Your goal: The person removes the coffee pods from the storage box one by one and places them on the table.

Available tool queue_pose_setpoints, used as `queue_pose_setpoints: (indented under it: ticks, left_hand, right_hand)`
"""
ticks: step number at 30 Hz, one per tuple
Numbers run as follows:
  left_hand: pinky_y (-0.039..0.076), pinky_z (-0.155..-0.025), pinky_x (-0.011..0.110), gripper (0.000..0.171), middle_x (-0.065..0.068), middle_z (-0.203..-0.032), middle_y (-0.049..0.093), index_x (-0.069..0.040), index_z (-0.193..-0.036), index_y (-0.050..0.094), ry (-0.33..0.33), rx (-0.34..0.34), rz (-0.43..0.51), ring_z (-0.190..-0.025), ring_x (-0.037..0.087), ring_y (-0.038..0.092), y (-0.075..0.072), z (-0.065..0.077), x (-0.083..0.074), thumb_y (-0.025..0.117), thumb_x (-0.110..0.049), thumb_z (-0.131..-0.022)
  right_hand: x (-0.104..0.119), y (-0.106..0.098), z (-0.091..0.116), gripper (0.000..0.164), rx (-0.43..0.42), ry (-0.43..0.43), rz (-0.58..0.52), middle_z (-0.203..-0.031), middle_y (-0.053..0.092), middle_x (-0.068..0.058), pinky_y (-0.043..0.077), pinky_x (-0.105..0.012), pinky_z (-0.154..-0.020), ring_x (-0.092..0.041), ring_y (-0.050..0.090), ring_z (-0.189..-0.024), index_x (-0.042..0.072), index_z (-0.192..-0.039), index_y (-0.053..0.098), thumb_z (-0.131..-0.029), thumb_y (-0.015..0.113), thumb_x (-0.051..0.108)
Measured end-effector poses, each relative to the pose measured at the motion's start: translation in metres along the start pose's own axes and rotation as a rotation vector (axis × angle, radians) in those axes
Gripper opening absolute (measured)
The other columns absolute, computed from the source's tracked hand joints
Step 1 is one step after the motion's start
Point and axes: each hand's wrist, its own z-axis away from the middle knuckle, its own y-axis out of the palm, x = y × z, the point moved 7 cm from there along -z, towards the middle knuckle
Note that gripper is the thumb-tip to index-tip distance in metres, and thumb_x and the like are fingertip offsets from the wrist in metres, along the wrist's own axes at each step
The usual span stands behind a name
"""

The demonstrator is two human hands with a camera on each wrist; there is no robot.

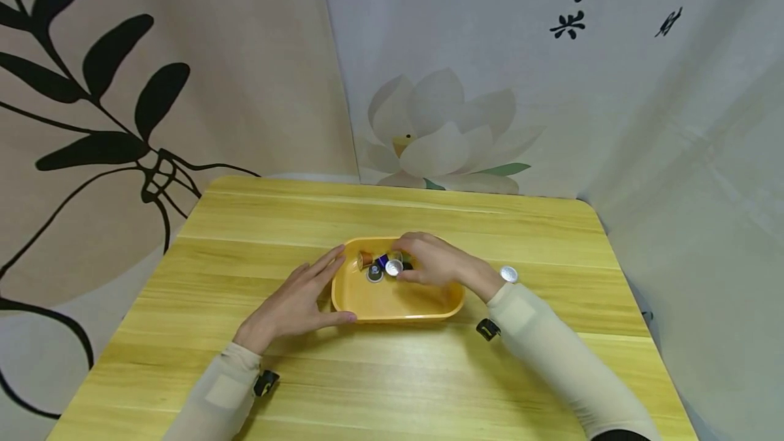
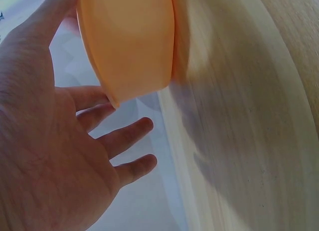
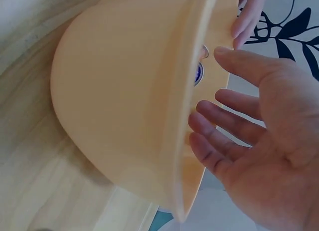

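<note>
A yellow-orange tray (image 1: pixel 392 315) with raised sides rests on the wooden table. Several small coffee capsules lie together inside: a brown one (image 1: pixel 364 259), a silver-topped one (image 1: pixel 394 267), a dark one (image 1: pixel 375 272) and others partly covered by a hand. My left hand (image 1: pixel 300 301) spans the tray's left end, thumb at the near corner and fingertips at the far one, its fingers fairly straight. Over the right part of the tray reaches my right hand (image 1: pixel 435 260), fingers lowered beside the capsules. In the right wrist view its loosely bent fingers (image 3: pixel 232 121) and thumb stand apart, holding nothing visible.
Another silver-topped round piece (image 1: pixel 508 273) lies on the table (image 1: pixel 392 386), just beyond the right wrist. Behind the table's far edge hangs a cloth (image 1: pixel 465 33) printed with a flower and dark characters. A black plant pattern shows at the left.
</note>
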Motion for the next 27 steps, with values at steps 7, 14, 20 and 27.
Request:
queue_pose_setpoints:
  ticks: [7, 14, 20, 27]
  left_hand:
    - [0.028, -0.138, 0.075, 0.122, 0.010, -0.192, 0.019, -0.002, -0.178, 0.030, 0.007, -0.003, 0.002, -0.172, 0.040, 0.037, 0.000, 0.001, -0.001, 0.084, -0.072, -0.093]
    - [0.029, -0.137, 0.076, 0.124, 0.010, -0.192, 0.020, -0.003, -0.178, 0.030, 0.014, -0.009, -0.007, -0.171, 0.039, 0.038, 0.001, 0.001, 0.001, 0.080, -0.077, -0.093]
    - [0.029, -0.137, 0.075, 0.124, 0.007, -0.192, 0.019, -0.004, -0.179, 0.030, 0.007, -0.008, -0.008, -0.171, 0.039, 0.038, 0.001, 0.002, 0.001, 0.080, -0.078, -0.092]
    - [0.030, -0.137, 0.075, 0.124, 0.008, -0.192, 0.020, -0.004, -0.178, 0.030, 0.010, -0.009, -0.015, -0.171, 0.039, 0.038, 0.001, 0.001, 0.000, 0.081, -0.077, -0.092]
  right_hand:
    - [0.003, 0.005, -0.011, 0.047, 0.054, 0.000, 0.034, -0.149, 0.073, -0.019, 0.057, -0.051, -0.123, -0.036, 0.070, -0.140, -0.002, -0.145, 0.072, -0.105, 0.083, 0.021]
    - [0.005, 0.015, -0.018, 0.033, 0.099, 0.001, 0.087, -0.140, 0.078, -0.011, 0.063, -0.045, -0.113, -0.026, 0.074, -0.125, 0.004, -0.134, 0.077, -0.104, 0.084, 0.017]
    - [0.005, 0.021, -0.022, 0.026, 0.105, -0.002, 0.131, -0.133, 0.078, -0.007, 0.063, -0.042, -0.108, -0.019, 0.072, -0.117, 0.009, -0.126, 0.079, -0.102, 0.085, 0.016]
    - [0.003, 0.025, -0.026, 0.027, 0.091, -0.004, 0.141, -0.132, 0.080, -0.006, 0.064, -0.044, -0.108, -0.019, 0.074, -0.115, 0.010, -0.128, 0.080, -0.102, 0.085, 0.014]
